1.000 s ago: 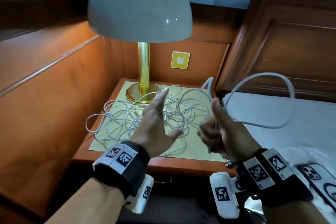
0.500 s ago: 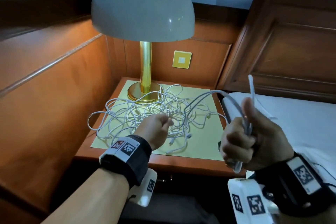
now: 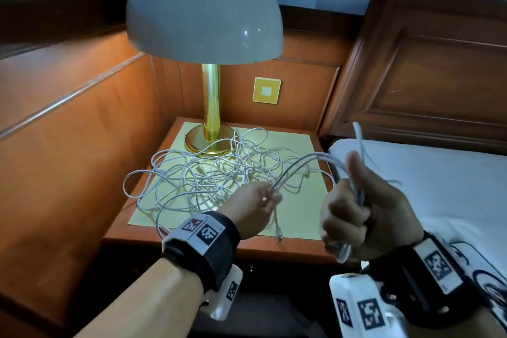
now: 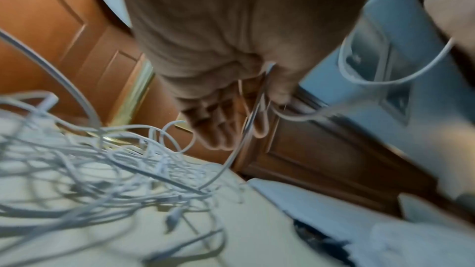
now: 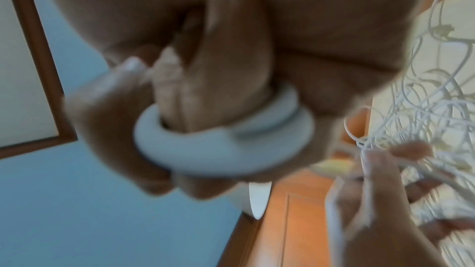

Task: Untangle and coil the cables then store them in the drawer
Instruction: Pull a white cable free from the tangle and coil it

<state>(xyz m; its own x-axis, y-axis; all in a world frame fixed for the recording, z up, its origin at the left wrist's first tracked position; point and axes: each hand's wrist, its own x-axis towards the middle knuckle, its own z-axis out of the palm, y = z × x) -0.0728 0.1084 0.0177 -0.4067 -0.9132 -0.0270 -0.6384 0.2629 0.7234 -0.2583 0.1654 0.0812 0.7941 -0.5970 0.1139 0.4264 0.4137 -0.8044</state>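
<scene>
While head cam hides it, R wrist shows cable [image 5: 223,145] looping fingers [image 5: 205,92].

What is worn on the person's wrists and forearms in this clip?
Both forearms are bare, no sleeves. The left hand and right hand each have a wide black wrist strap topped with white black-patterned marker tags, with a white camera unit, also tagged, mounted beneath.
</scene>
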